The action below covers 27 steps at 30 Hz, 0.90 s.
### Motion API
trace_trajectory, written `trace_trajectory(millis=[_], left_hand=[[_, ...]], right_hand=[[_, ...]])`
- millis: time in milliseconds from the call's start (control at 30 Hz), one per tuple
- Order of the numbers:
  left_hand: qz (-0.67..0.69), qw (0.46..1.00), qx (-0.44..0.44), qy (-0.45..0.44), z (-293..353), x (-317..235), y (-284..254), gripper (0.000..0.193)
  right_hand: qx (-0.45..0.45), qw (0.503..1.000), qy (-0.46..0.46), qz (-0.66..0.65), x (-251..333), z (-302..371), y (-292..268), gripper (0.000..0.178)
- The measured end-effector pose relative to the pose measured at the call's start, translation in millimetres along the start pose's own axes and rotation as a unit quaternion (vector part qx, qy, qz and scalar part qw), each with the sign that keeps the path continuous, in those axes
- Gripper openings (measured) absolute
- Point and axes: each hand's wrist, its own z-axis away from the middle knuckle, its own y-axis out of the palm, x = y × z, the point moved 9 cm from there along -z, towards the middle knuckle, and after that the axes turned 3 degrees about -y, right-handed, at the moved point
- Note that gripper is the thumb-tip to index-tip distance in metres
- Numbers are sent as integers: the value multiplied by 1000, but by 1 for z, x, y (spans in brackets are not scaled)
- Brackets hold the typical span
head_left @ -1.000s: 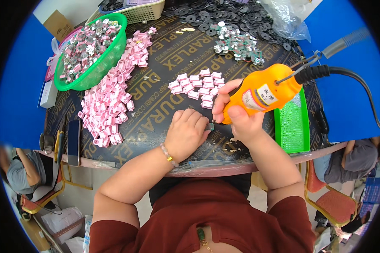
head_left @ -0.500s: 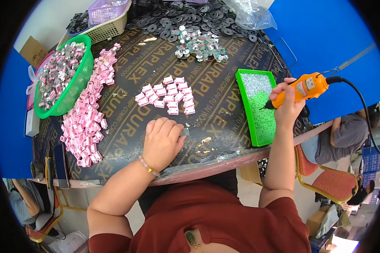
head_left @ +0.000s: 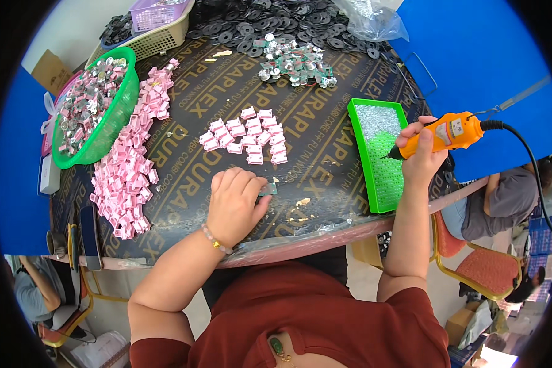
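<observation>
My left hand (head_left: 234, 199) rests on the table near its front edge, fingers curled down. A small green circuit board (head_left: 268, 189) sticks out beside its thumb; the rest is hidden under the fingers. In my right hand (head_left: 424, 156) is an orange electric screwdriver (head_left: 452, 132), held level with its dark tip pointing left. That tip is over a green tray (head_left: 360, 144) with silvery screws at its far end and a holed green surface nearer me. Whether the tip touches anything is too small to tell. Just beyond my left hand lies a group of pink plastic parts (head_left: 249, 130).
A long heap of pink parts (head_left: 121, 178) lies at left, beside a green basket (head_left: 130, 80) of mixed pieces. Small circuit boards with silvery discs (head_left: 297, 64) are piled at the back, before many black discs (head_left: 251, 27). A black cord (head_left: 536, 168) trails from the screwdriver.
The whole view has shifted slightly. Slightly more of the circuit board shows beside my left thumb. The screwdriver stays over the tray in my right hand.
</observation>
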Motion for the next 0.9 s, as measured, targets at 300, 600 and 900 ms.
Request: trace_trajectory(millis=[300, 600, 900], left_hand=[[6, 1000, -4, 3, 1, 1, -1, 28], [22, 1000, -18, 8, 1, 3, 0, 25], [24, 1000, 13, -15, 3, 10, 4, 25]], right_hand=[[-13, 1000, -1, -11, 2, -2, -1, 27], [77, 982, -35, -170, 69, 19, 78, 51], [230, 938, 116, -232, 35, 85, 193, 60]])
